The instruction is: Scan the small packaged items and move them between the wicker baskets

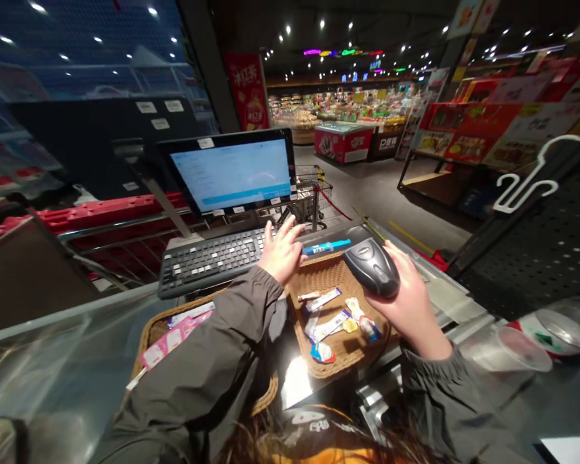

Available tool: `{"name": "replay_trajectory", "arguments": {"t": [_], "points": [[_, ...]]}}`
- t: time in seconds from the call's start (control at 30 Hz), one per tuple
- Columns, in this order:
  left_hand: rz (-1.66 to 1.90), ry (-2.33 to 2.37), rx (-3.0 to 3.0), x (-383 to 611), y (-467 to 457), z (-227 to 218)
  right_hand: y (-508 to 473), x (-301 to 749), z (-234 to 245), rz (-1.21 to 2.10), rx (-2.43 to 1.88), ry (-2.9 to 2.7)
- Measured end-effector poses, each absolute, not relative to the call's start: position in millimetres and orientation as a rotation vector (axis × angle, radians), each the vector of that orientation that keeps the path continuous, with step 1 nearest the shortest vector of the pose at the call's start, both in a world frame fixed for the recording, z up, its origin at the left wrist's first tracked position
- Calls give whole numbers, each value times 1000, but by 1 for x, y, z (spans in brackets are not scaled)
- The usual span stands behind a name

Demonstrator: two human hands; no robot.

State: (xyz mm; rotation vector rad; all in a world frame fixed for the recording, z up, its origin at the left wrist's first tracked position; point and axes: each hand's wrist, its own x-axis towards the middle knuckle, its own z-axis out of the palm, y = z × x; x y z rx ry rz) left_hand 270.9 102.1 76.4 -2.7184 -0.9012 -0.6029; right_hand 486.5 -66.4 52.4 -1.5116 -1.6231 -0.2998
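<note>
While the person's left hand [283, 250] is lying flat and open, fingers spread, on the right end of the dark grey computer keyboard [207, 261], the right hand [408, 296] is closing around a black, rounded plastic handheld barcode scanner [371, 265]. It is cupping the scanner from beneath, with the fingertips showing past its far side. The scanner is hanging in that grip just above the right edge of a shallow brown woven wicker tray [341, 351], which is sitting on the counter between the two dark olive jacket sleeves.

Several small foil-wrapped snack packets [329, 322] in white, blue and yellow are lying loose on the tray's floor. A long blue and white packaged stick [326, 247] is resting along the tray's far rim, just beside the left hand's fingers.

A second wicker tray [151, 330] is sitting to the left, partly covered by the left sleeve and holding a pink and white flat packet [174, 338].

Behind the keyboard, a black-framed flat monitor [234, 171] is glowing pale blue, tilted toward the person. A clear plastic cup [507, 351] is lying on its side on the counter to the right, well apart from the scanner. Beyond the counter, a wire shopping cart [313, 183] is standing in the aisle.
</note>
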Motion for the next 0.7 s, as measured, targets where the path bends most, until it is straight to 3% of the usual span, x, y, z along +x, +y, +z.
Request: {"name": "replay_trajectory", "arguments": {"t": [0.27,0.7], "points": [[-728,-1005,-2436,167,82,119,-59,412,89,-253,-1380,-1881],[-713,-1128,-2317,80,65,122,-58,333,93,-142,-1238,-2101]]}}
